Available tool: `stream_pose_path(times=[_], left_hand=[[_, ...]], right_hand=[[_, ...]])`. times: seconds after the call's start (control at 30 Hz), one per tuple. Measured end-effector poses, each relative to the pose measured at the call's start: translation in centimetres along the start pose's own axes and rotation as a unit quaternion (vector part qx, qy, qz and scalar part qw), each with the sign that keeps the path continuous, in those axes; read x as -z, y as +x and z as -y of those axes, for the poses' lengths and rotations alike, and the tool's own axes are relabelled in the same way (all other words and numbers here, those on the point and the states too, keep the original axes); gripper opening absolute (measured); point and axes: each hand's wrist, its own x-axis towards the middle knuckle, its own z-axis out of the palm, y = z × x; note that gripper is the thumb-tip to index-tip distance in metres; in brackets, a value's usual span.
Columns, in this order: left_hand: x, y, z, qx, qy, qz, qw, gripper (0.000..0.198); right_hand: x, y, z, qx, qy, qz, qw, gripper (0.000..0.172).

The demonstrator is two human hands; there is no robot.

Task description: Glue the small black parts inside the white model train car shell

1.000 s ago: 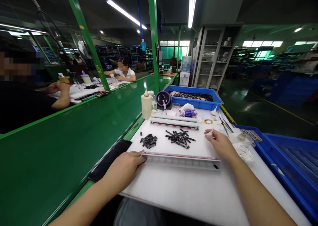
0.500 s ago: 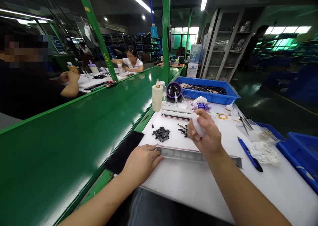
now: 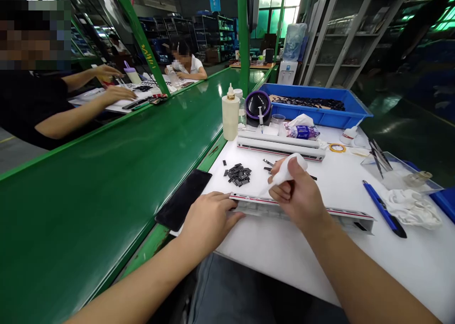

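My left hand (image 3: 209, 219) grips the left end of a long, light-coloured channel strip (image 3: 343, 215) with a red line along its edge, fingers behind and thumb in front. Above the strip's left half, my right hand (image 3: 302, 196) is closed around a small white squeeze bottle (image 3: 290, 168). The bottle is tilted, its thin nozzle pointing down and left near the strip's top edge; I cannot tell whether it touches. A heap of small black rectangular pieces (image 3: 239, 174) lies behind the strip. More thin dark pieces (image 3: 268, 163) are partly hidden behind my right hand.
Behind are another white strip (image 3: 280, 148), a cream bottle (image 3: 230, 117), a tissue pack (image 3: 302, 130) and a blue bin (image 3: 320, 117). A black phone-like slab (image 3: 183, 198) lies left. A blue-handled knife (image 3: 384, 208) and crumpled cloth (image 3: 412, 209) lie right. Co-workers sit across the green conveyor (image 3: 142, 172).
My right hand has turned the bottle so its nozzle now shows, pointing down toward the strip. My left hand keeps its hold. The view has tilted downward; the nearest co-worker's arms have stretched forward.
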Motion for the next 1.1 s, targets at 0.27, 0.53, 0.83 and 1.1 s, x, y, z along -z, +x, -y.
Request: stream_pose_path(times=[0.27, 0.53, 0.83, 1.1], left_hand=[[-0.2, -0.1, -0.1, -0.009, -0.001, -0.017, 1.000, 0.024], [-0.7, 0.0, -0.1, -0.005, -0.001, -0.028, 1.000, 0.027], [-0.9, 0.1, 0.0, -0.030, -0.008, -0.054, 0.998, 0.028], [-0.9, 0.2, -0.1, -0.043, -0.002, -0.075, 0.996, 0.028]], right_hand=[[-1.9, -2.3, -2.5, 0.233, -0.404, 0.013, 0.884, 0.033], [-2.5, -1.8, -3.5, 0.263, -0.481, 0.019, 0.836, 0.036], [-2.5, -1.8, -3.8, 0.257, -0.491, 0.016, 0.832, 0.038], [-2.5, -1.8, -4.0, 0.265, -0.491, 0.013, 0.829, 0.041]])
